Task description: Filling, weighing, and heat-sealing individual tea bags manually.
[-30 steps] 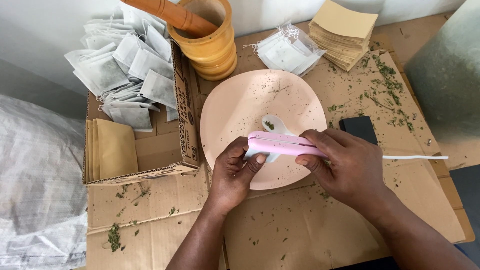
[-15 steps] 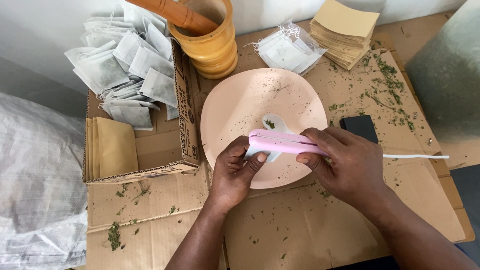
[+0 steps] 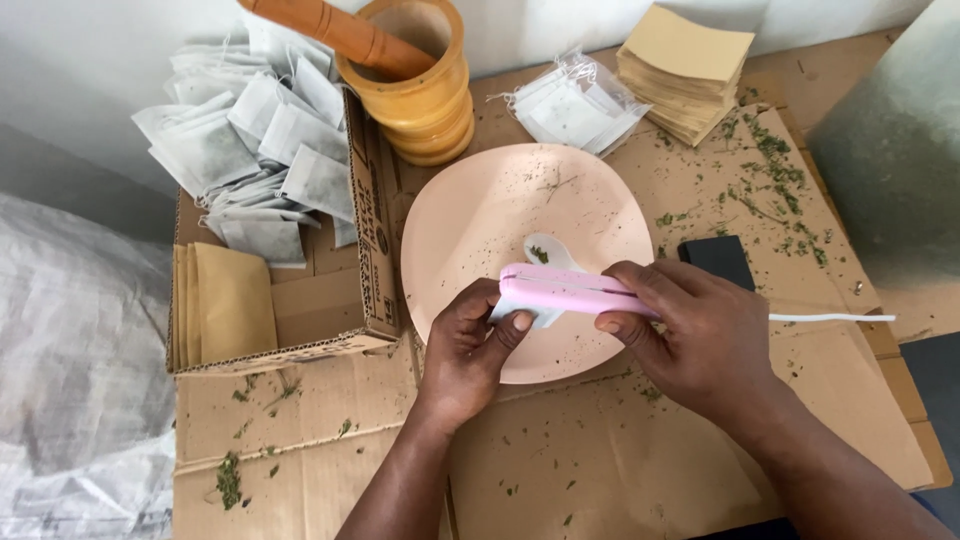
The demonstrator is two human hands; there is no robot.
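Hands first, low and near: the left hand (image 3: 470,340) pinches a small white tea bag (image 3: 532,312) from below, thumb on its edge, while the right hand (image 3: 690,335) is wrapped around a slim pink heat sealer (image 3: 565,290) and presses its two halves together over the bag's top. The sealer is a smooth, pale-pink bar, rounded at the free end, lying nearly level across the front half of a pink plate (image 3: 480,210). Its thin seam line shows along the side, and a white cord (image 3: 830,318) runs out from under the right hand toward the right edge. Only a corner of the bag peeks out beneath the bar — the rest is hidden by it and by the fingers.

Just behind the sealer, a small white spoon (image 3: 545,248) lies on the plate with a few green flakes in its bowl, and dried herb crumbs are scattered over the plate and the cardboard sheet (image 3: 560,460) beneath. A black block (image 3: 718,256) sits just right of the plate.

Farther back — an open carton (image 3: 330,300) holding brown envelopes (image 3: 225,300) and filled tea bags (image 3: 250,140), a wooden mortar (image 3: 420,80) with its pestle (image 3: 330,30), a clear packet of empty bags (image 3: 575,100), and a stack of tan envelopes (image 3: 685,65).
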